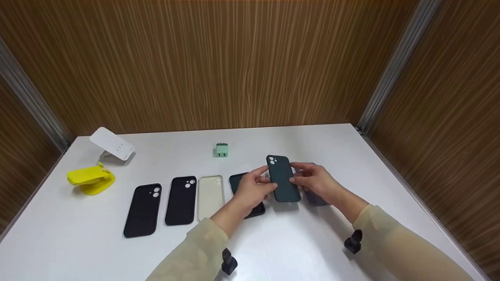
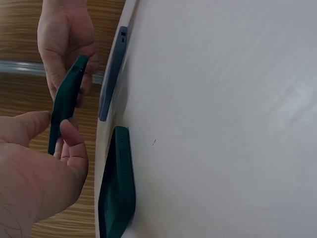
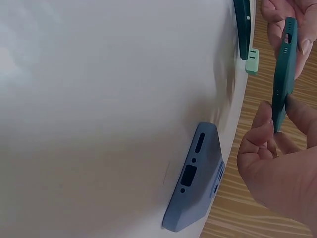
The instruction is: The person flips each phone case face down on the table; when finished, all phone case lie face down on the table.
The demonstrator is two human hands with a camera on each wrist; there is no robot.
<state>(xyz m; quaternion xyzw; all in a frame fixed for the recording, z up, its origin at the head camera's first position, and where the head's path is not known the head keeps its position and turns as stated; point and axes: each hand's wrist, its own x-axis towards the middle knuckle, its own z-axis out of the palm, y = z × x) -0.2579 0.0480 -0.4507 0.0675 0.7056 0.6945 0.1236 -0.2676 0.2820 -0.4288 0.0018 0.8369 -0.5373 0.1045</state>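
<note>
A dark green phone case (image 1: 286, 183) is held above the table between both hands, its camera cutouts at the upper left. My left hand (image 1: 252, 189) pinches its left edge, thumb on the near face. On the opposite edge my right hand (image 1: 314, 180) grips with thumb and fingers. Beneath the left hand lies another green phone case (image 2: 119, 183), open side up and partly covered in the head view. Under the right hand a blue-grey phone case (image 3: 195, 181) rests on the table, also partly hidden from the head view.
Left of the hands lie a cream phone case (image 1: 210, 197) and two black phone cases (image 1: 180, 205) (image 1: 142, 214). A mint-green charger plug (image 1: 222, 150) sits farther back. A white stand (image 1: 113, 144) and a yellow stand (image 1: 91, 179) occupy the table's far left. Wood-grain panels surround the table.
</note>
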